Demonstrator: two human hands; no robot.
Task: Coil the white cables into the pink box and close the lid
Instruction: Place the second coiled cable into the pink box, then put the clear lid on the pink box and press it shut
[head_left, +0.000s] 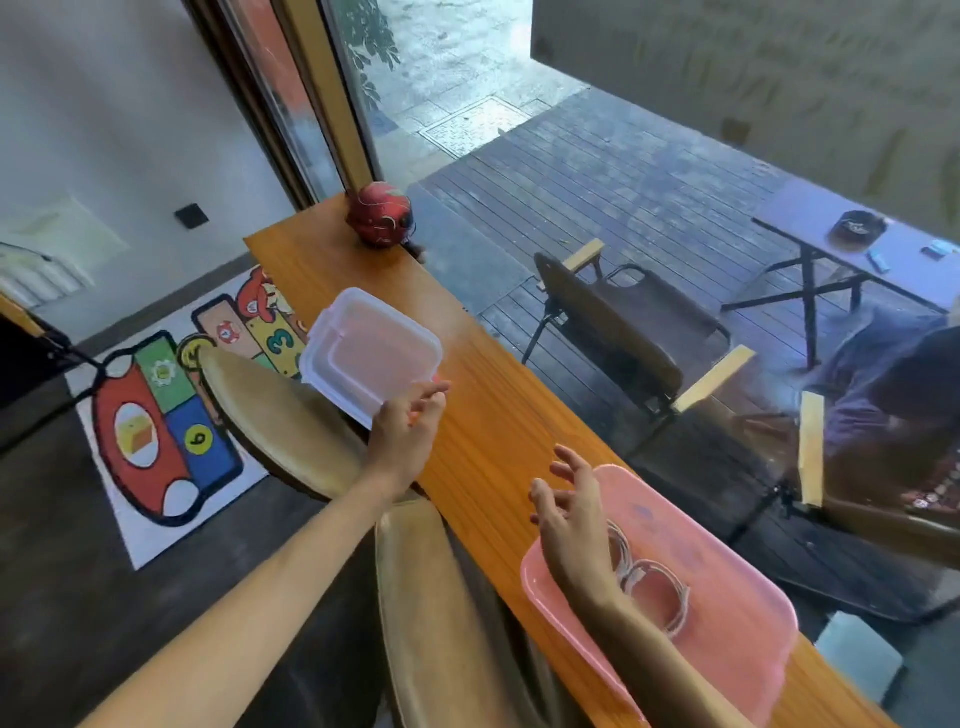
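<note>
White cables (649, 587) in pink box (727, 571), beside right hand (571, 519).

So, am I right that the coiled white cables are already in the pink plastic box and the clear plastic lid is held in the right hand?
Not quite: the head view shows the left hand holding the clear plastic lid. The right hand hovers open over the pink plastic box, where the coiled white cables already lie.
</note>
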